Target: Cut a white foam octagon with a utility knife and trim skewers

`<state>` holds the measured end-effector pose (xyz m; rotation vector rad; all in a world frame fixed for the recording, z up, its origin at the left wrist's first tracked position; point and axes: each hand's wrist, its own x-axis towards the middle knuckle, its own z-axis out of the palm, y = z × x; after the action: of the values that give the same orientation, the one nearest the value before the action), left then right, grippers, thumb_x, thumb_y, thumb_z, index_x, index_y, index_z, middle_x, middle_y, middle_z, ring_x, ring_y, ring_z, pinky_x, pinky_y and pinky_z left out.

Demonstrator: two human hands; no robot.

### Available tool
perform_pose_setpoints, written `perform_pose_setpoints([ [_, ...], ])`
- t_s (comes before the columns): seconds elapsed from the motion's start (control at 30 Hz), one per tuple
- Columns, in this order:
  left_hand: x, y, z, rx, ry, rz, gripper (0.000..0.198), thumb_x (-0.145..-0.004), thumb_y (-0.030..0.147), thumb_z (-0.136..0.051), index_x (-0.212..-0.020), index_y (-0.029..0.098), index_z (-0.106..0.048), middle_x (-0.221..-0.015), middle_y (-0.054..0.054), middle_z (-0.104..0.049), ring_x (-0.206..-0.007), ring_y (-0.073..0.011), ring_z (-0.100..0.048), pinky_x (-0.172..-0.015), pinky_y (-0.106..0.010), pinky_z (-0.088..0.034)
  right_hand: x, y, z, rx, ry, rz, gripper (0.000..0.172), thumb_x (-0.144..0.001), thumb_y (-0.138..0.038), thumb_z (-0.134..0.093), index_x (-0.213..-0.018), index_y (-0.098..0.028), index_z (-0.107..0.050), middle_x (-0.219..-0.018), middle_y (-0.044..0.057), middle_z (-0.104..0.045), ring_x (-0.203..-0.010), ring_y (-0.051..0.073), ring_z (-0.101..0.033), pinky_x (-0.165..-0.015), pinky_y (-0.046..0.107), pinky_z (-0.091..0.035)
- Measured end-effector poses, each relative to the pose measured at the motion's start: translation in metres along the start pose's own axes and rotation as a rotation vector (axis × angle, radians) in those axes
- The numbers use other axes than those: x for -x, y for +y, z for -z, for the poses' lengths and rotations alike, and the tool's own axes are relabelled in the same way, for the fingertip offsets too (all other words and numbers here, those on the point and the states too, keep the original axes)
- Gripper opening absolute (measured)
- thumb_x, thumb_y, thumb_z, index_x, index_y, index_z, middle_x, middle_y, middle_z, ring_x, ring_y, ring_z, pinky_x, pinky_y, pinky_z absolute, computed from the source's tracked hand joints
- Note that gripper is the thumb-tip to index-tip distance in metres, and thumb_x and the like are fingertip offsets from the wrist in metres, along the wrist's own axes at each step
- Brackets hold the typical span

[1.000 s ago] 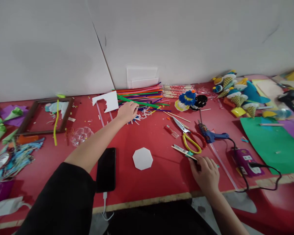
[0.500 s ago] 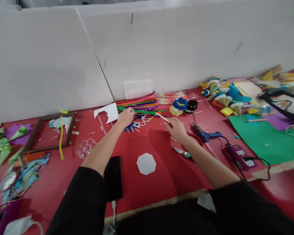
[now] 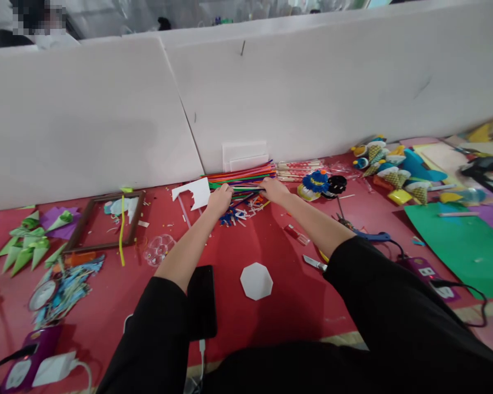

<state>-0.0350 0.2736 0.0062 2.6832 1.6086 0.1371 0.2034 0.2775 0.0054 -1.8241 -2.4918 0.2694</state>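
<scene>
Both arms reach to the back of the red table, to a pile of coloured pipe cleaners (image 3: 246, 174). My left hand (image 3: 221, 199) is at the pile's left part, fingers bent over thin stems; what it grips is too small to tell. At the pile's right end is my right hand (image 3: 273, 189), its fingers closed around something I cannot make out. A pale thin stick runs between the hands. Small blue and white clippings (image 3: 234, 216) lie just in front. A white octagon (image 3: 256, 281) lies nearer me, with a black phone (image 3: 202, 302) to its left.
A cut white sheet (image 3: 197, 192) lies left of the pile, beyond it a brown frame (image 3: 86, 224). Rightward are blue and black fuzzy figures (image 3: 315, 183), a utility knife (image 3: 314, 263), a glue gun (image 3: 372, 236) and green paper (image 3: 456, 246). A white board (image 3: 312, 82) stands behind.
My right hand has moved left and forward to the pile, close to my left hand. The pale stick now lies between both hands. The view has shifted slightly.
</scene>
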Motion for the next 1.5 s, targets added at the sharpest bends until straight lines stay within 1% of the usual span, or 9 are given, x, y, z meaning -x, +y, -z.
perform_pose_setpoints([
  [0.13,0.002,-0.004,0.000,-0.002,0.015,0.011,0.035,-0.096,0.038,-0.061,-0.126,0.019,-0.059,-0.129,-0.010,-0.061,-0.109,-0.0230,-0.064,-0.091,-0.045,-0.056,-0.014,0.006,0.005,0.014,-0.018,0.003,0.036,-0.096,-0.038,-0.061,-0.126,-0.019,-0.060,-0.129,0.010,-0.062,-0.108,0.023,-0.064,-0.091,0.045,-0.056],
  [0.37,0.008,-0.008,0.007,-0.024,0.101,0.084,0.035,-0.096,0.038,-0.062,-0.126,0.020,-0.060,-0.129,-0.010,-0.061,-0.109,-0.0229,-0.063,-0.091,-0.044,-0.056,-0.034,0.006,0.013,-0.018,-0.034,0.066,0.037,-0.096,-0.038,-0.062,-0.127,-0.018,-0.059,-0.128,0.010,-0.062,-0.108,0.023,-0.064,-0.090,0.045,-0.056],
  [0.57,0.029,0.011,0.004,0.020,0.101,-0.070,0.036,-0.096,0.038,-0.061,-0.126,0.019,-0.059,-0.129,-0.010,-0.061,-0.109,-0.0229,-0.064,-0.091,-0.045,-0.056,-0.039,0.004,0.020,-0.029,-0.044,0.154,0.038,-0.095,-0.038,-0.062,-0.127,-0.018,-0.059,-0.128,0.010,-0.062,-0.108,0.023,-0.064,-0.090,0.046,-0.056],
  [0.7,0.044,0.027,-0.005,0.047,0.128,-0.085,0.035,-0.096,0.038,-0.061,-0.126,0.019,-0.059,-0.130,-0.010,-0.061,-0.109,-0.0231,-0.063,-0.092,-0.045,-0.056,-0.039,-0.004,0.019,-0.027,-0.076,0.189,0.038,-0.095,-0.038,-0.062,-0.127,-0.018,-0.059,-0.127,0.010,-0.062,-0.108,0.023,-0.064,-0.090,0.046,-0.056],
  [0.87,0.055,0.030,-0.007,0.066,0.139,-0.084,0.037,-0.096,0.038,-0.061,-0.128,0.019,-0.059,-0.132,-0.011,-0.060,-0.112,-0.0241,-0.063,-0.094,-0.047,-0.055,-0.035,-0.018,0.012,-0.021,-0.111,0.243,0.037,-0.096,-0.038,-0.062,-0.126,-0.018,-0.060,-0.127,0.009,-0.062,-0.107,0.023,-0.064,-0.090,0.045,-0.056],
  [1.03,0.070,0.031,-0.007,0.093,0.107,-0.122,0.037,-0.096,0.037,-0.061,-0.128,0.019,-0.059,-0.133,-0.011,-0.059,-0.114,-0.0247,-0.062,-0.095,-0.048,-0.055,-0.028,-0.021,0.006,-0.009,-0.122,0.293,0.036,-0.096,-0.038,-0.061,-0.126,-0.019,-0.060,-0.129,0.010,-0.062,-0.109,0.023,-0.063,-0.091,0.045,-0.056],
  [1.13,0.071,0.032,-0.007,0.098,0.105,-0.122,0.037,-0.096,0.038,-0.062,-0.128,0.019,-0.059,-0.131,-0.011,-0.060,-0.112,-0.0241,-0.063,-0.094,-0.047,-0.055,-0.027,-0.020,0.005,-0.004,-0.140,0.309,0.035,-0.096,-0.038,-0.061,-0.126,-0.019,-0.060,-0.129,0.010,-0.062,-0.108,0.023,-0.064,-0.091,0.045,-0.056],
  [1.3,0.060,0.035,-0.008,0.082,0.145,-0.075,0.037,-0.096,0.038,-0.061,-0.128,0.019,-0.059,-0.132,-0.011,-0.060,-0.112,-0.0241,-0.062,-0.094,-0.047,-0.055,-0.030,-0.021,0.004,0.002,-0.179,0.333,0.035,-0.096,-0.038,-0.061,-0.126,-0.019,-0.060,-0.129,0.010,-0.062,-0.108,0.023,-0.064,-0.091,0.045,-0.056],
  [1.5,0.057,0.036,-0.009,0.096,0.131,-0.122,0.037,-0.096,0.038,-0.061,-0.127,0.019,-0.059,-0.130,-0.010,-0.061,-0.110,-0.0237,-0.063,-0.092,-0.046,-0.056,-0.032,-0.018,0.005,-0.003,-0.158,0.319,0.035,-0.096,-0.038,-0.061,-0.126,-0.019,-0.060,-0.128,0.010,-0.062,-0.108,0.022,-0.064,-0.090,0.044,-0.056],
])
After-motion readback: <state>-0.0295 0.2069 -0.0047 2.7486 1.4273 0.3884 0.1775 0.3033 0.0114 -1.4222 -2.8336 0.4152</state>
